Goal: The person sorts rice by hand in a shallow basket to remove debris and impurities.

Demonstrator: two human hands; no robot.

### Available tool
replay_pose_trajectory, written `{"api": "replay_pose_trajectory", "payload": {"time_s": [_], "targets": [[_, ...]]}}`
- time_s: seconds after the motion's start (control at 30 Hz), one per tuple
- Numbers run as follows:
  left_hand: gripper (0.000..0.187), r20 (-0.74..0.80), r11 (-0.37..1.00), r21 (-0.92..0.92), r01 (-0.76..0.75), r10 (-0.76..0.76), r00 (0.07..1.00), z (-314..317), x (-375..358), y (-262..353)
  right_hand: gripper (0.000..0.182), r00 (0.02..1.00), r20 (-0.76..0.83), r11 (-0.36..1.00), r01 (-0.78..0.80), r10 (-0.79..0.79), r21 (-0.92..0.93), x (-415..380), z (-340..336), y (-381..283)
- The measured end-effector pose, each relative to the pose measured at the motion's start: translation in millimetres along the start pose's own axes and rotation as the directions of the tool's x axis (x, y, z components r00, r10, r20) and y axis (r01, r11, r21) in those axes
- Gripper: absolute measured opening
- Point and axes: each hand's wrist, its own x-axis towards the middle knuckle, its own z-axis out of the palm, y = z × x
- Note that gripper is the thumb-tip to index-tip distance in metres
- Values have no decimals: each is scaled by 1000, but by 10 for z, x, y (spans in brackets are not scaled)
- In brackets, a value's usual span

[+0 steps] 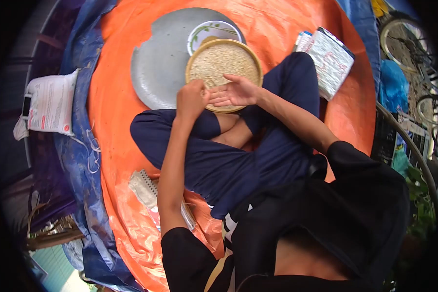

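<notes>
A round shallow basket (259, 68) with a tan rim holds a layer of pale grains (224, 61), close to my crossed legs. Over its near left edge, my left hand (191, 100) is closed, fingers curled in; whether anything is inside cannot be seen. My right hand (236, 92) lies open above the grains, palm up, its stretched fingers pointing left and meeting the left hand. Behind the basket sits a white bowl (199, 32) with green leaf patterns and something tan inside, partly hidden by the basket. Under both spreads a grey round tray (155, 73).
An orange tarp (117, 97) covers the ground, edged by a blue tarp (78, 160). Beside my right knee lies a silvery white packet (328, 63). A spiral notebook (145, 187) is near my left arm. At far left rests a white printed bag (52, 104); bicycle wheels (399, 44) show at right.
</notes>
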Motion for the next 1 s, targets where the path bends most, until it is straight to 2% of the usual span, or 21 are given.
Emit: {"api": "replay_pose_trajectory", "payload": {"time_s": [0.13,0.23,0.33,0.43,0.53,0.67,0.73,0.77,0.8,0.83,0.87,1.0], "targets": [[5,46,969,-146,201,-197,979,-70,25,85,79,998,-46,998,29,-31,-51,-5,-23,-12],[6,97,943,-221,250,-234,968,-32,2,144,78,997,-59,999,54,-54,6,32,-54,15],[8,119,941,-260,217,-191,974,21,13,176,76,997,-51,998,55,-54,32,52,-62,26],[10,73,946,-285,155,-140,988,108,30,182,73,996,-63,998,60,-60,10,57,-75,35],[11,110,976,-183,114,-95,989,164,54,141,72,998,-47,999,51,-52,-18,64,-80,45],[16,105,986,-164,36,-19,994,222,39,123,72,999,25,999,31,-30,-42,82,-178,48],[19,109,988,-155,-19,37,993,274,20,53,72,999,-25,997,42,-44,-64,68,-121,66],[14,145,995,-60,-74,82,986,303,7,28,72,996,-69,996,42,-48,-80,45,-68,71],[9,237,995,66,-71,54,970,215,17,121,73,996,-81,997,40,-45,-64,52,-45,77],[8,237,981,115,-158,127,963,220,12,134,74,993,-110,996,45,-53,-77,56,-121,81],[10,221,972,89,-215,192,956,212,7,155,75,991,-119,995,54,-63,-79,31,-53,78],[12,252,930,188,-316,265,931,360,-27,109,72,992,-111,998,57,-60,-24,11,-34,48]]}}
